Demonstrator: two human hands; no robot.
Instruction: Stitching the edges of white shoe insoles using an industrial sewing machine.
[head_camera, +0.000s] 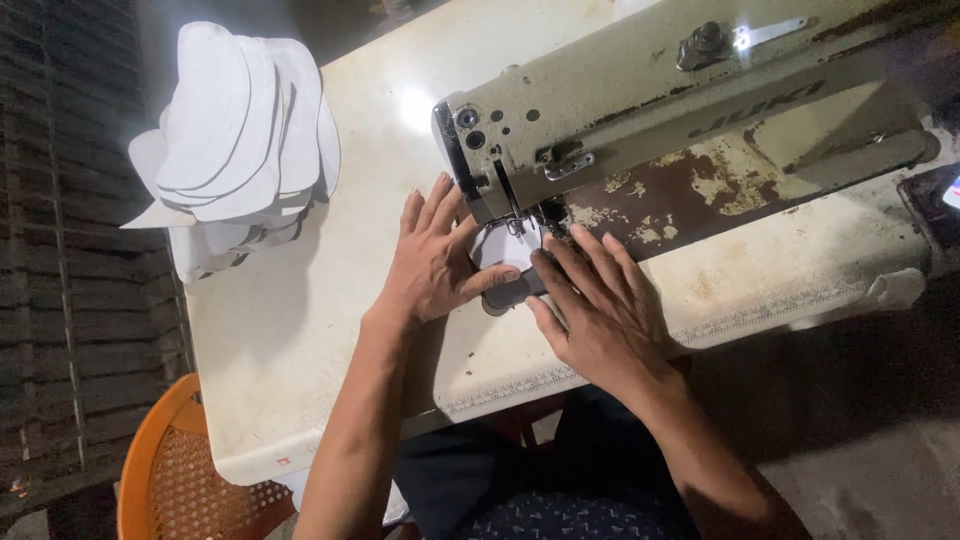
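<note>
A small white cut piece (497, 248) lies flat under the needle and presser foot (517, 222) of an old cream sewing machine (640, 110). My left hand (435, 258) presses flat on the piece's left side, thumb stretched toward the right. On the right side lies my right hand (600, 305), fingers spread and reaching to the foot. Both hands rest on the piece and pinch nothing. A dark edge of the piece or plate (508, 293) shows between the thumbs.
A tall stack of white curved cut pieces (240, 140) stands at the table's far left. The cream table (290, 330) has a worn, rusty patch behind the needle. An orange chair (165, 470) sits below left. A dark wall lies to the left.
</note>
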